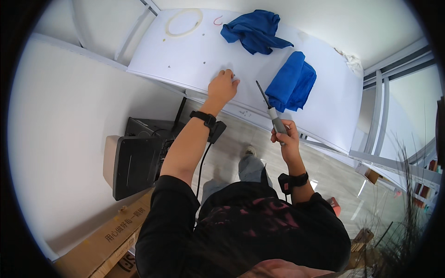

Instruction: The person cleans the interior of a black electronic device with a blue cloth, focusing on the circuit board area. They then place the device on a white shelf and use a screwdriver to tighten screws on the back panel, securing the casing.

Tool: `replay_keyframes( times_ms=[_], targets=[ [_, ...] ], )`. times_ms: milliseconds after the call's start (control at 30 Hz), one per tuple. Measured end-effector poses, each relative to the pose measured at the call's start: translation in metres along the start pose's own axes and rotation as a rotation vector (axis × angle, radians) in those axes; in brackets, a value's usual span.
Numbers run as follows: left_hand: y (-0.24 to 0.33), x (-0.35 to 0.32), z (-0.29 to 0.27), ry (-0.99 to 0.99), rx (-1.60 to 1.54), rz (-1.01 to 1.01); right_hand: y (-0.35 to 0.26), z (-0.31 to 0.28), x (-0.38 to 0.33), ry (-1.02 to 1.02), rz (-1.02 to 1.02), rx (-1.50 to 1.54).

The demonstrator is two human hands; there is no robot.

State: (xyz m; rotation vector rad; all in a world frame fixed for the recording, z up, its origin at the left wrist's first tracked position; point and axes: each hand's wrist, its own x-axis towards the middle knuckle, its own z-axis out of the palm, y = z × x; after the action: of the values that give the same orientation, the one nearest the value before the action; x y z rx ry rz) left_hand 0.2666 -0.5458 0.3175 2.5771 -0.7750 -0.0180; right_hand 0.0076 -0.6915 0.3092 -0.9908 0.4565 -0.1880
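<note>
My right hand (286, 134) grips a screwdriver (278, 123) by its grey handle, in front of the table's near edge. Its dark, thin shaft points up and to the left, over the white table top. My left hand (223, 87) rests over the near part of the white table (324, 125), fingers curled and closed. Whatever may be in those fingers is hidden. A tiny dark piece (234, 75) shows right beside the fingertips. To the right of the screwdriver shaft lies a folded blue cloth (292, 81).
A crumpled blue cloth (257, 31), a pale ring of tubing (201, 18) and a red hook-shaped piece (216, 22) lie farther back. Several tiny bits, one a dark speck (204, 62), dot the table. A black chair-like object (139, 162) and cardboard box (104, 238) stand left.
</note>
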Motion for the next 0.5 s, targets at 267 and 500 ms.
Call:
replay_keyframes(
  times_ms=[267, 500],
  targets=[
    [0.006, 0.012, 0.004, -0.028, 0.047, -0.174, 0.009, -0.004, -0.001, -0.026, 0.014, 0.051],
    [0.005, 0.016, 0.005, -0.028, 0.043, -0.221, 0.006, -0.005, -0.009, -0.012, -0.001, 0.01]
  ],
)
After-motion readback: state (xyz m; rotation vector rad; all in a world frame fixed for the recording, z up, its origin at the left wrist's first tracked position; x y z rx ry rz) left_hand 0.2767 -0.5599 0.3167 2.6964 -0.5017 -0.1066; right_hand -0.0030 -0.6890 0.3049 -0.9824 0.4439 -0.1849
